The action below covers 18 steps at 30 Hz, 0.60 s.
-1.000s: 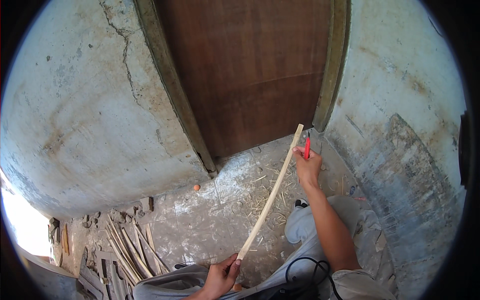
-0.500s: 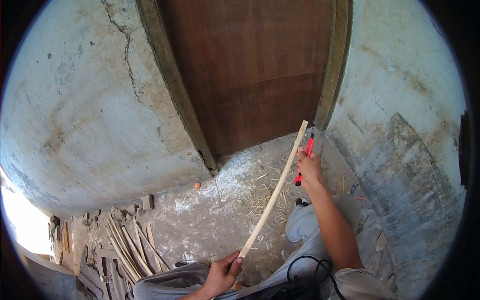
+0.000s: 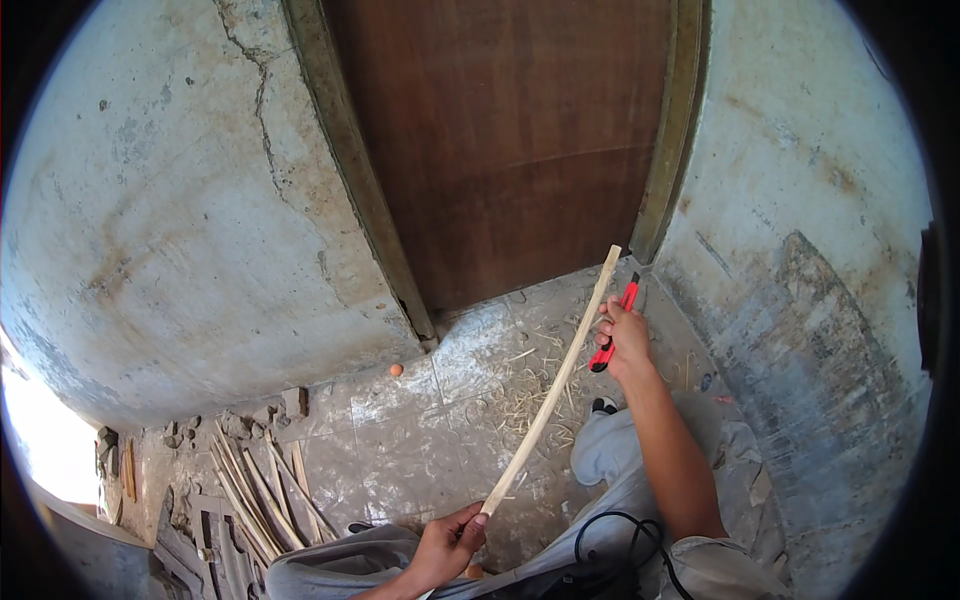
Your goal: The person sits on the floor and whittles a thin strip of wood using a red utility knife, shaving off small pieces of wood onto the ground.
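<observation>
A long, pale wooden strip (image 3: pixel 556 385) slants from near my lap up toward the door. Its near end is pinched between the thumb and fingers of my left hand (image 3: pixel 449 546). My right hand (image 3: pixel 626 337) is closed round a red utility knife (image 3: pixel 630 292), whose dark tip points away from me. The knife lies just right of the strip's far part. Whether the fingers of my right hand touch the strip, I cannot tell. Beneath the strip, many curled wood shavings (image 3: pixel 520 395) lie scattered on the floor.
Several more wooden strips (image 3: pixel 262 490) lie in a bundle at the left, by broken rubble (image 3: pixel 190 435). A small orange ball-like thing (image 3: pixel 397 370) rests near the wall. The brown door (image 3: pixel 500 150) stands ahead, between worn walls. A black cable (image 3: pixel 640 525) loops over my lap.
My right hand and the utility knife have shifted slightly to the right, and the knife tilts more to the right. The strip's far end has moved a little right; my left hand has hardly moved.
</observation>
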### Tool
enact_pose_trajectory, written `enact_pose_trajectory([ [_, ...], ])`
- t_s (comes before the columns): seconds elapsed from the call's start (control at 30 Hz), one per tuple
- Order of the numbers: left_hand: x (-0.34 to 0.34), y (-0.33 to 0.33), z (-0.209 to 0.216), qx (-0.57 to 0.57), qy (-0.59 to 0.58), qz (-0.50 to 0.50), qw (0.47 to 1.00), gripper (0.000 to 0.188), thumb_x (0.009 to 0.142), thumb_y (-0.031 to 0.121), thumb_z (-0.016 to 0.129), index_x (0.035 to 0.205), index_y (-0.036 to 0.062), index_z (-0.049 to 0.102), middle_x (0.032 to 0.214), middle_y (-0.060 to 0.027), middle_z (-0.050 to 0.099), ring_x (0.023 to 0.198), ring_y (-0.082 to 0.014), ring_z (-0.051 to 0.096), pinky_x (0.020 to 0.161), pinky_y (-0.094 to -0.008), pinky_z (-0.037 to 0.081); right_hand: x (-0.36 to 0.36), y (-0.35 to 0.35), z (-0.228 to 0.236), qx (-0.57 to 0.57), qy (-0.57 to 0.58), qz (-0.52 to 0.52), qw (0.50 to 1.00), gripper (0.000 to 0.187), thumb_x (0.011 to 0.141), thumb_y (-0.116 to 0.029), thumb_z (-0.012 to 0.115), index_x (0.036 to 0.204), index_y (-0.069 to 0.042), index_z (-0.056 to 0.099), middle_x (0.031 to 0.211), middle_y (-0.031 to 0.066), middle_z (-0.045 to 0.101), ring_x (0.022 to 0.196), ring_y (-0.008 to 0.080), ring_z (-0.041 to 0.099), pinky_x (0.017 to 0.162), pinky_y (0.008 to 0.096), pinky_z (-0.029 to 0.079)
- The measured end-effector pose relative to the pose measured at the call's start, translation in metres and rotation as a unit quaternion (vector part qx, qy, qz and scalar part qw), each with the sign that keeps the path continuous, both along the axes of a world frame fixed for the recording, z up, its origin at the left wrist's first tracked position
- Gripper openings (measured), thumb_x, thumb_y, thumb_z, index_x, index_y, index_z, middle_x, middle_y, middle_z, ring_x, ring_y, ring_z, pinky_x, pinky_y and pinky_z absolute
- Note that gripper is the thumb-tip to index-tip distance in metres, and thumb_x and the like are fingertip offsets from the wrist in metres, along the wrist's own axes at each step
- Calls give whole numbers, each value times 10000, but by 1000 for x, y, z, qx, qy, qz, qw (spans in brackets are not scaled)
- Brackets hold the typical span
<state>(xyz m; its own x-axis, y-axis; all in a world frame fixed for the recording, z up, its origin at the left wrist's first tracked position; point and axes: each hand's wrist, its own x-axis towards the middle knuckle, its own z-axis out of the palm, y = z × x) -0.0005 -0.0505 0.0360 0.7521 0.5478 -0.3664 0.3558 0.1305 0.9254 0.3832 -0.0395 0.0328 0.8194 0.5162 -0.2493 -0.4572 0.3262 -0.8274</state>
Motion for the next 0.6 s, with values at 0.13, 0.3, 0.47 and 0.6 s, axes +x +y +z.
enact_pose_trajectory([
  [0.13, 0, -1, -2, 2, 3, 1, 1000, 335, 1038, 221, 514, 1251, -26, 589, 685, 12, 485, 658, -58, 438, 616, -231, 422, 6, -3, 1, 8, 9, -28, 1000, 130, 1016, -192, 533, 936, -91, 513, 838, -9, 491, 557, 66, 396, 465, 245, 347],
  [0.3, 1, -11, -8, 150, -60, 58, 985, 363, 1035, 267, 515, 1231, -19, 624, 654, 8, 460, 612, -87, 404, 540, -272, 368, 15, -8, 6, 28, 27, -23, 999, 97, 1015, -176, 518, 950, -105, 516, 845, -6, 516, 561, 68, 402, 486, 247, 358],
  [0.47, 2, -12, -15, 182, -72, 54, 979, 347, 1031, 264, 526, 1193, -24, 632, 639, 3, 462, 598, -87, 414, 532, -281, 381, 32, -18, 3, 79, 62, -19, 995, 78, 1016, -155, 497, 953, -113, 517, 880, 9, 573, 560, 66, 402, 495, 251, 364],
  [0.6, -4, -2, -10, 77, 16, 17, 997, 369, 1023, 214, 548, 1285, -44, 579, 729, -19, 579, 681, -66, 520, 643, -240, 476, 21, -17, 12, 35, -3, -68, 997, 84, 976, -169, 577, 1010, -94, 563, 916, 28, 618, 568, 64, 416, 501, 247, 374],
])
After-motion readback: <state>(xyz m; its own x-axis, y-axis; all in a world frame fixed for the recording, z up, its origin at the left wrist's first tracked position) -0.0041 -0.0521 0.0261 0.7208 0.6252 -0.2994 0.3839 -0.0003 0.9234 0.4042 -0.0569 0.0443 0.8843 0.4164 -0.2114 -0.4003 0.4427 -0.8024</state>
